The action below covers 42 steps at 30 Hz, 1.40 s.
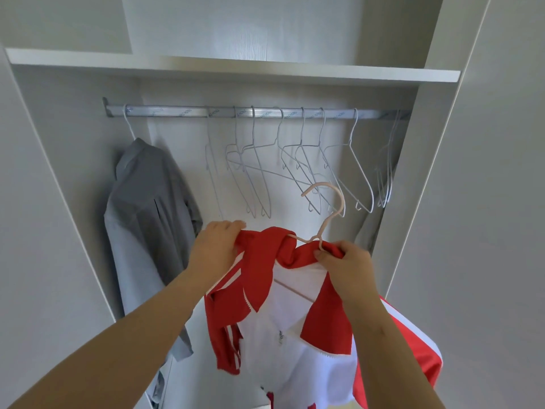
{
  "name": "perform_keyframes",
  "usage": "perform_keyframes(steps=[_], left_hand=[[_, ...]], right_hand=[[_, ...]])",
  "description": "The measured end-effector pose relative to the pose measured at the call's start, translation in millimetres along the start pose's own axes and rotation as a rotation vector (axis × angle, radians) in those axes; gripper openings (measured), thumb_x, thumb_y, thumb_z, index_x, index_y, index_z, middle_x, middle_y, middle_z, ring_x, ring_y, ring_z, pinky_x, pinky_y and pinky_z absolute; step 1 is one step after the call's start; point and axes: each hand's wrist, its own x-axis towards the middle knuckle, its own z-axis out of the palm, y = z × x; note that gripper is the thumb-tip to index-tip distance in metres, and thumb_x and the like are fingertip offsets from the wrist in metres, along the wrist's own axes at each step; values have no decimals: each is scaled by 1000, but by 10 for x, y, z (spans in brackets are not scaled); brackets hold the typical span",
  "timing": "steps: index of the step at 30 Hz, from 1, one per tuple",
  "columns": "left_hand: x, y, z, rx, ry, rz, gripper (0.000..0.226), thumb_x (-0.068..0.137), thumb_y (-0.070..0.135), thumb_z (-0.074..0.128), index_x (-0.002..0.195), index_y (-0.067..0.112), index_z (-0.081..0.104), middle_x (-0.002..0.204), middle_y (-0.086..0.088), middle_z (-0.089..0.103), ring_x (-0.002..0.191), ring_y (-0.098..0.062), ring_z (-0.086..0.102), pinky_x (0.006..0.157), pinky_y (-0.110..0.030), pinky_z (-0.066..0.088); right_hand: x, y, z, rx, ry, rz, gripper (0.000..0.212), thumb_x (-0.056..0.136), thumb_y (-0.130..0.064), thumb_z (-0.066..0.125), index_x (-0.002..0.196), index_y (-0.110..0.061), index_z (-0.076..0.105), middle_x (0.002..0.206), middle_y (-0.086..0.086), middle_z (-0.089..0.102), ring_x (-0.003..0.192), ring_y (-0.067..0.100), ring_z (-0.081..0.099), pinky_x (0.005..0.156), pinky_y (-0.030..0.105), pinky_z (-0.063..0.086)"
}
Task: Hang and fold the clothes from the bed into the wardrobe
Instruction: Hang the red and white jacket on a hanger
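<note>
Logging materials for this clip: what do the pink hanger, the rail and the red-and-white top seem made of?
Pink hanger: thin and smooth with a matte look, plastic or coated wire, hard to tell. Rail: metal, by its dull silver sheen. Red-and-white top: soft fabric, bunching and draping where held.

shirt (147, 219) hangs left on rail (188, 111) | empty hangers (295, 160) right | jacket (283, 314) below, in front

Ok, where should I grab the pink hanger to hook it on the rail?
The neck under the hook of the pink hanger, from the right, as the right hand does: the hook opens leftward, so that leaves it free for the rail.
</note>
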Motion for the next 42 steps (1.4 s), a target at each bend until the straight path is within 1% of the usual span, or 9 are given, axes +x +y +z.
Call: perform_keyframes(steps=[3,8,14,19,24,28,31,37,42], left_hand=[[94,-23,-82,18,-31,103,27,96,17,40,109,17,63,102,-4,68,92,-17,62,78,-24,43],[231,-147,-354,-51,-319,326,29,95,11,45,116,14,65,113,-1,68,102,-14,62,93,-20,41],[270,-79,-343,-147,-14,130,29,93,4,43,106,10,68,107,-5,69,98,-22,64,85,-27,45],[216,-115,-161,-87,-103,-53,25,92,8,46,103,13,68,102,-8,58,86,-19,55,73,-25,41],[-50,-241,-16,-256,-81,-234,14,96,19,43,96,11,54,99,-10,57,89,-24,56,78,-35,47],[-189,-448,54,-441,-140,-364,44,92,29,54,130,11,42,128,-11,51,117,-28,51,100,-38,42],[-176,-492,83,-548,-148,-389,60,90,31,57,140,12,29,126,-8,56,108,-28,58,87,-30,43],[144,-975,-15,-193,37,-506,26,93,10,41,107,7,63,107,-17,65,98,-34,59,76,-34,43],[489,-1332,-217,-320,194,-525,28,92,2,39,101,3,66,109,-17,65,102,-32,57,85,-32,40]], right_hand=[[-4,64,-54,0,30,4,15,79,-22,70,70,-27,60,64,-7,56,70,22,56,72,37,46],[32,123,-204,-62,51,0,25,77,-22,72,61,-31,55,59,-10,53,65,20,51,70,34,42],[14,40,-211,-142,-122,-73,26,73,-23,73,55,-26,54,49,-10,46,56,11,44,67,30,36],[-39,-6,-194,-234,-325,-182,29,73,-20,74,54,-28,53,44,-14,46,49,3,41,52,18,32],[28,1,-156,50,-169,-17,21,72,-15,77,57,-24,65,53,-3,58,55,16,52,60,29,41],[56,-47,-51,125,-82,23,18,74,-19,77,62,-26,64,63,0,64,63,20,62,63,32,51],[62,-133,66,185,-109,20,19,74,-18,77,62,-27,65,54,-8,64,58,13,61,53,23,45],[104,-168,160,197,-155,53,20,75,-16,76,59,-21,66,54,-1,62,57,21,59,58,29,48],[221,-258,338,34,-333,17,17,75,-20,75,67,-9,65,54,2,56,51,14,51,54,24,41]])
